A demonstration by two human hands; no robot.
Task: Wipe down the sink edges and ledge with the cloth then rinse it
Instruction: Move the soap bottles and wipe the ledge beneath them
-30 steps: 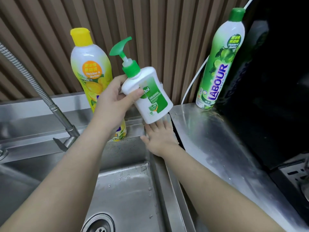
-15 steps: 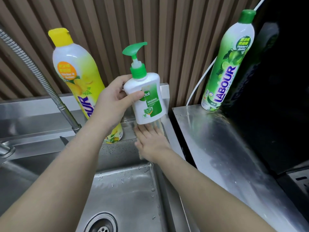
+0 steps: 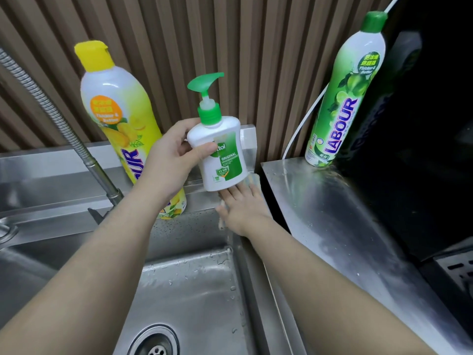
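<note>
Our left hand (image 3: 170, 160) grips the white green-pump soap bottle (image 3: 219, 152) lifted off the steel sink ledge (image 3: 51, 172), w/ right hand (image 3: 243, 207) flat, fingers spread, pressing the pale cloth (image 3: 252, 179) on the ledge corner beneath.

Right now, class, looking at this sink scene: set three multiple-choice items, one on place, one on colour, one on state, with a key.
1. Where does the green-capped bottle stand?
A. steel counter
B. sink basin
C. floor

2. What colour is the pump of the soap bottle?
A. red
B. green
C. black

3. The soap bottle is
A. lying down
B. standing on the ledge
C. lifted in the left hand

Key: A, its base rests on the counter; B, the pump is green; C, fingers wrap it above the right hand.
</note>
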